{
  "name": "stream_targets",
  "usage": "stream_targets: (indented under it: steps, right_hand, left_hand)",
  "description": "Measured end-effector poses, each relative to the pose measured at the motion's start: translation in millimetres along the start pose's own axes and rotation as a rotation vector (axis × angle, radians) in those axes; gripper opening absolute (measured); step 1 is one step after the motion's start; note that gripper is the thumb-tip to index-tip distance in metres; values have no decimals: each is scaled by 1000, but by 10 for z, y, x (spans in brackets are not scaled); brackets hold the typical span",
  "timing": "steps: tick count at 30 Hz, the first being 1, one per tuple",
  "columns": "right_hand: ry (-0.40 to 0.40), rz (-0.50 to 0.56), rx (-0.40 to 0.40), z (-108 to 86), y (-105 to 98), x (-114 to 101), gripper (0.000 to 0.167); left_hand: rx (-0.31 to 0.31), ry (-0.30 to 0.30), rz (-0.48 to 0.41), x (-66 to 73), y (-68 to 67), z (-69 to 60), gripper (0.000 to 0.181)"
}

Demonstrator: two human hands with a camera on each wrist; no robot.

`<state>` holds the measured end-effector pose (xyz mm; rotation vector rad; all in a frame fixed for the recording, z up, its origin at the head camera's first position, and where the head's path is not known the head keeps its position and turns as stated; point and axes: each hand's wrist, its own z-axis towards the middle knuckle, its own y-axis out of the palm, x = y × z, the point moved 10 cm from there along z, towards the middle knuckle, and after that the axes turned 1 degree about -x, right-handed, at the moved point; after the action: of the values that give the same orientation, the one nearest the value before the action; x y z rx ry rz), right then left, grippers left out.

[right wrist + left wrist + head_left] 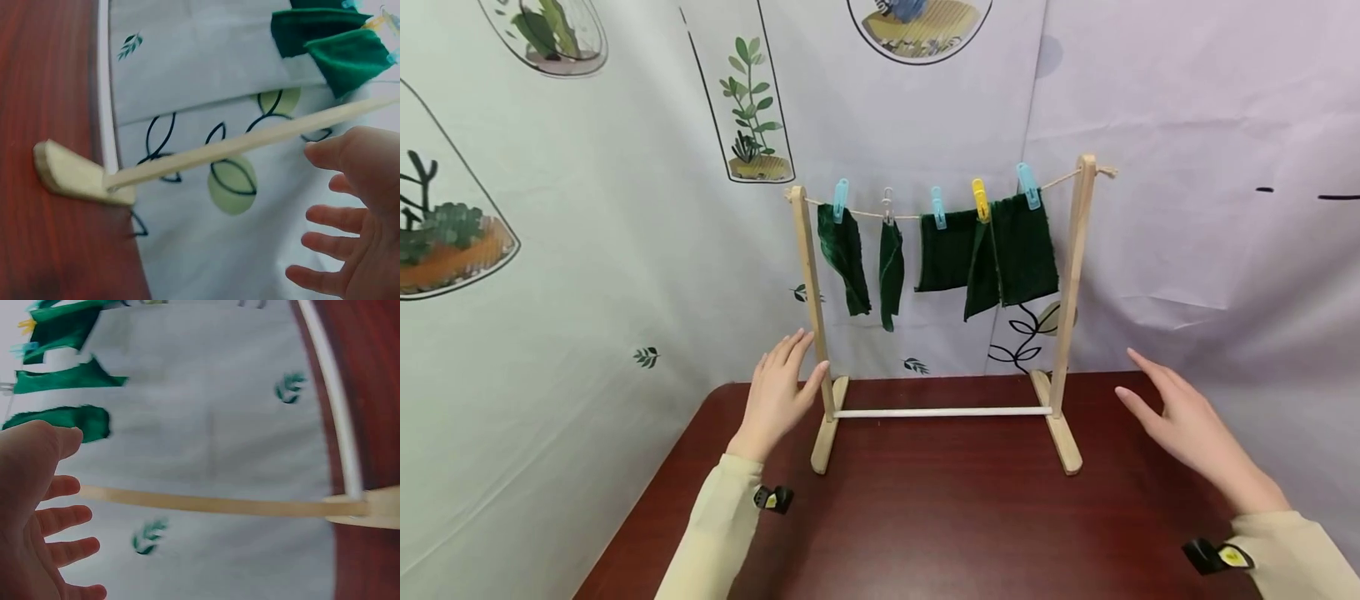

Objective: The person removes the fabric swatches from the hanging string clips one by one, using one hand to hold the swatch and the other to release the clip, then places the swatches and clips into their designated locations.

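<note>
Wooden rack [808,267] stood on the table [925,517] before a printed curtain [925,117]: two posts [1072,275], two feet [829,429], one white rod [940,412]. Five clips [841,200], three blue, one yellow, one clear, pinned green cloths [1027,250] along one rope [1060,180]. The left hand [777,390], fingers released, was just beside one post; the right hand [1197,429], likewise empty, hung apart.

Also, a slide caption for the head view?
Left hand and right hand flank a rack, green cloths clipped to its string.

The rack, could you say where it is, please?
In the head view, the rack stands on the table, slightly right of centre, between the left hand and the right hand.
</note>
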<state>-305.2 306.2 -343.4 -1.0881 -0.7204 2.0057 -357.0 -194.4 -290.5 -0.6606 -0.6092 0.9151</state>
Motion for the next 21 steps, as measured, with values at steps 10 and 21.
stream_targets:
  steps: [10,21]
  right_hand:
    - [-27,8,44,183,-136,-273,62]
    - [-50,68,92,370,-296,-499,55]
  left_hand:
    - [101,77,-158,360,-365,489,53]
    - [200,175,-278,800,-639,918,47]
